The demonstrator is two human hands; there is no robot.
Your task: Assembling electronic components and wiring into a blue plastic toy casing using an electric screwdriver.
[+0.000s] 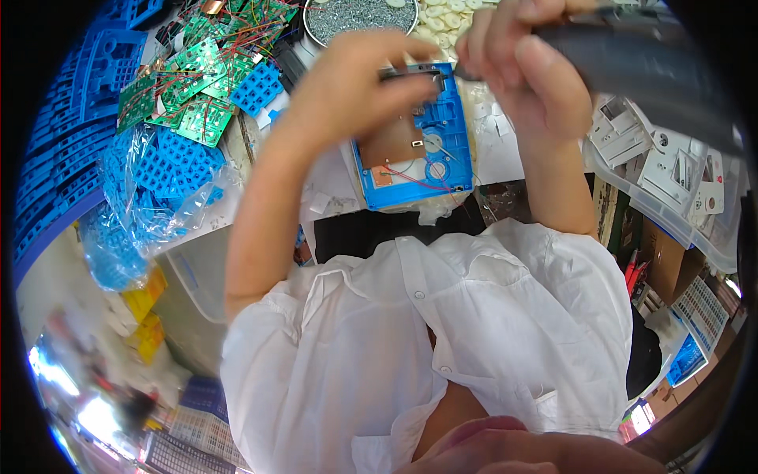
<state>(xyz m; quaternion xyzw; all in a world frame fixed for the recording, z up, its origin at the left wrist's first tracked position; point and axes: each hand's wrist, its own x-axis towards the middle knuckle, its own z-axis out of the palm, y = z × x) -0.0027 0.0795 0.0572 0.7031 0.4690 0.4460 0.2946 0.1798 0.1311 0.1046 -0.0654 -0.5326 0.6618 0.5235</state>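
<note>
A blue plastic housing (462, 150) lies open side up on the table, with a brown circuit board (387, 144), a round part and thin red wires inside. My left hand (351, 91) is over its upper left part, smeared by motion. Its fingertips are near a black part (433, 76) at the housing's far edge; whether they grip it I cannot tell. In my right hand (537, 79), closed around it, a dark electric screwdriver (639, 67) lies almost level. Its tip points left, close to the housing's far right corner.
Green circuit boards (201, 87) with red wires pile up at the far left, beside blue keypads (178, 162) in clear plastic. Behind the housing stand a round tray of screws (359, 20) and several cream-coloured discs (446, 20). A clear bin (711, 229) at the right holds white plastic parts.
</note>
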